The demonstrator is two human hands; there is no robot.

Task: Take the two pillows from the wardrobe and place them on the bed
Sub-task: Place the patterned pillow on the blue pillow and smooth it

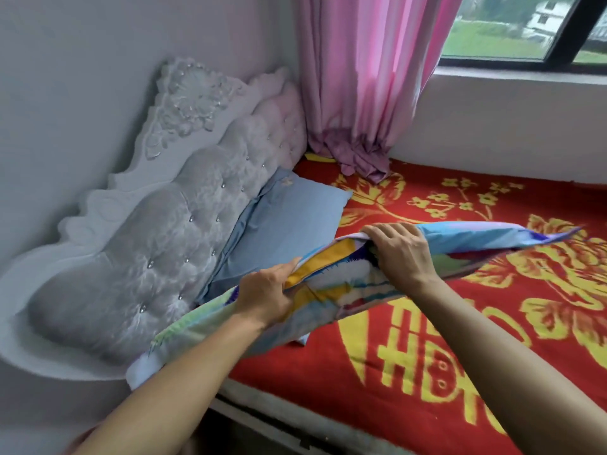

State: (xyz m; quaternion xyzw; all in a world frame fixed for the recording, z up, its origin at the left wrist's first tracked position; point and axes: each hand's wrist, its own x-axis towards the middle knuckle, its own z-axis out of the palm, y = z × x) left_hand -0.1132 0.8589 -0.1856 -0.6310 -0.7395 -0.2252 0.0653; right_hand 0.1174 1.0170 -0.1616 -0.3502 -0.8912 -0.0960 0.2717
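Soft patterned pillow point(331, 284) between hands

Soft daylight from the window point(512, 31) at upper right, faint shadows, wide-angle bending at edges, slight motion blur

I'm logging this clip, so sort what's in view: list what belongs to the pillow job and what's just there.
Part of the job:
- colourful pillow, held by left hand and right hand
- blue pillow, against the headboard
- bed

Just there:
- pink curtain
- window
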